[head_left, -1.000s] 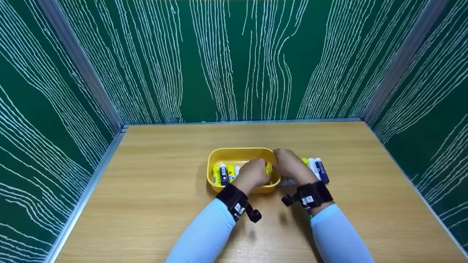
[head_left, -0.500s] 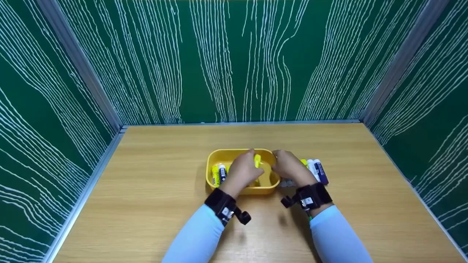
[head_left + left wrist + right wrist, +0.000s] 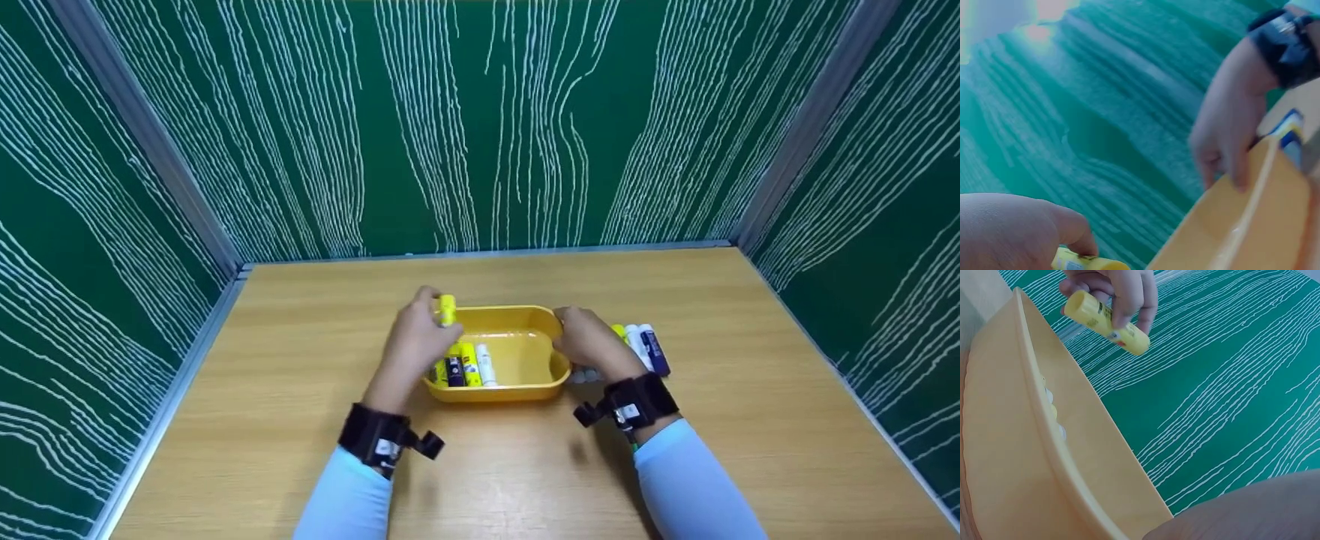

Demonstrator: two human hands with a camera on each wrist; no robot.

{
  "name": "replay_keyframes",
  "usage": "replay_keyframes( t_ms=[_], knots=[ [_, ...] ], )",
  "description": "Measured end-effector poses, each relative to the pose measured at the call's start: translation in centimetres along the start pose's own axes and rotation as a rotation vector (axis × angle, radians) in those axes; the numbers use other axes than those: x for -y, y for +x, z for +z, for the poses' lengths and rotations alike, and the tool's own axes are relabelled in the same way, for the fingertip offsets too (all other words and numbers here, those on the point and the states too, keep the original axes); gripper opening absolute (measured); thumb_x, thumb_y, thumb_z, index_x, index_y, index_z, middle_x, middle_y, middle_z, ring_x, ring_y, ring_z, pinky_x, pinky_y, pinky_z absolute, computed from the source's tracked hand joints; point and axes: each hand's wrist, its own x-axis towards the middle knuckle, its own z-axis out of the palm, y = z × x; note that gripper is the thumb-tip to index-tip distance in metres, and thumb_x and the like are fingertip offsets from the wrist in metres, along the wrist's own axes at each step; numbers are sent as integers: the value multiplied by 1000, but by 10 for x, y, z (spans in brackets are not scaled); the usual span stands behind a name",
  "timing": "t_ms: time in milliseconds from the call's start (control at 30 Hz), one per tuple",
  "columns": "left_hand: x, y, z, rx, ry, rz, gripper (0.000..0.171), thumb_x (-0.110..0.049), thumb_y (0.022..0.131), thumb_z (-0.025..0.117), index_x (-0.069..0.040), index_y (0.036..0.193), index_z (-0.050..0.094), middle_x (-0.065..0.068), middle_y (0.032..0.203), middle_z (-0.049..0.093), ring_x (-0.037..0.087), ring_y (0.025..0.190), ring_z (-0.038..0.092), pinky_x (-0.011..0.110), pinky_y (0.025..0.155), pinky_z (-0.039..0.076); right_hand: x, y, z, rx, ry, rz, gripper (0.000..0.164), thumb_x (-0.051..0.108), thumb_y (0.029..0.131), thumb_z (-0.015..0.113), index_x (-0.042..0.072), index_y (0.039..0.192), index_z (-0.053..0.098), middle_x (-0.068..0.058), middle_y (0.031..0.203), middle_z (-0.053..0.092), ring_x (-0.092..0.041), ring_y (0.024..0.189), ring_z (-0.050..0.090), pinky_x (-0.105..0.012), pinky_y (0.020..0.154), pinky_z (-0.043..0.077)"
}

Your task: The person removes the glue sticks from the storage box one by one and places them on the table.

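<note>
My left hand (image 3: pixel 415 339) holds a yellow glue stick (image 3: pixel 1107 323) between thumb and fingers, raised over the left end of the yellow plastic basket (image 3: pixel 499 392). At the opposite end, my right hand (image 3: pixel 596 339) grips the basket's rim; in the left wrist view its fingers (image 3: pixel 1237 163) reach over the edge. Inside the basket, a row of glue sticks lies on the left side, among them a dark blue one (image 3: pixel 454 371), a yellow one (image 3: pixel 469 365) and a white one (image 3: pixel 485 366). My left hand partly covers this row in the head view.
To the right of the basket, more glue sticks lie side by side on the wooden table (image 3: pixel 315 322), including a navy one (image 3: pixel 655 350) and a white one (image 3: pixel 637 342). My right forearm hides part of them. Green panels (image 3: pixel 420 135) with white lines enclose the table.
My left hand has lifted the yellow glue stick and carried it from the basket's right part to its left end, uncovering the row inside. My right hand stays at the rim.
</note>
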Motion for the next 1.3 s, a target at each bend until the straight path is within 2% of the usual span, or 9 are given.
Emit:
replay_keyframes(
  t_ms=[133,233,367,433,600,767,933,1100,1300],
  knots=[
    [9,3,-26,19,17,-35,71,-20,100,85,-18,162,50,11,119,70,26,96,73,32,75,65,-2,0,2,-12,-4,-23,53,-3,105,63,7,157,64,-19,125,75,-30,91,76,-32,69,62],
    [20,7,-42,35,84,-57,69,-22,99,84,-16,160,50,13,119,71,26,94,72,32,72,63,-3,0,3,-27,-27,-75,50,-4,103,62,5,153,66,-19,121,75,-28,87,74,-31,68,59],
    [34,10,-56,36,206,-99,66,-24,100,83,-14,158,51,17,125,71,29,98,72,35,76,64,-4,0,3,-44,-42,-122,46,-4,102,61,4,146,70,-18,115,75,-25,83,72,-30,66,57],
    [40,11,-59,38,245,-131,64,-25,101,83,-13,157,52,17,131,70,30,106,71,36,83,64,-3,0,2,-41,-28,-112,45,-4,102,61,4,145,70,-18,113,75,-25,81,72,-30,64,58],
    [56,16,-55,94,244,-196,61,-22,102,80,-11,156,53,19,139,68,34,113,67,38,91,62,-3,1,2,-27,-23,-92,45,-4,103,61,4,146,69,-19,114,75,-26,79,72,-31,63,58],
    [69,21,-44,194,186,-211,61,-17,100,80,-11,156,55,17,133,69,30,105,69,34,82,60,-4,1,1,-23,-21,-63,50,-4,103,62,4,152,66,-19,123,75,-28,86,73,-31,67,59],
    [72,22,-37,263,116,-227,56,-17,100,83,-11,151,59,15,120,71,29,96,70,33,76,60,-5,1,0,-25,-12,-55,54,-4,102,62,2,156,63,-20,127,75,-28,89,74,-31,69,60],
    [75,22,-33,284,95,-225,49,-19,102,82,-12,146,61,14,115,71,28,93,70,32,73,60,-7,3,2,-32,-16,-72,55,-4,102,63,1,156,63,-21,127,75,-27,86,74,-30,67,60],
    [80,22,-31,291,58,-223,53,-12,102,78,-11,152,59,14,120,71,26,94,72,31,71,61,-7,4,3,-57,-58,-115,49,-5,99,61,2,148,68,-21,115,76,-22,71,70,-28,57,56]
  ],
)
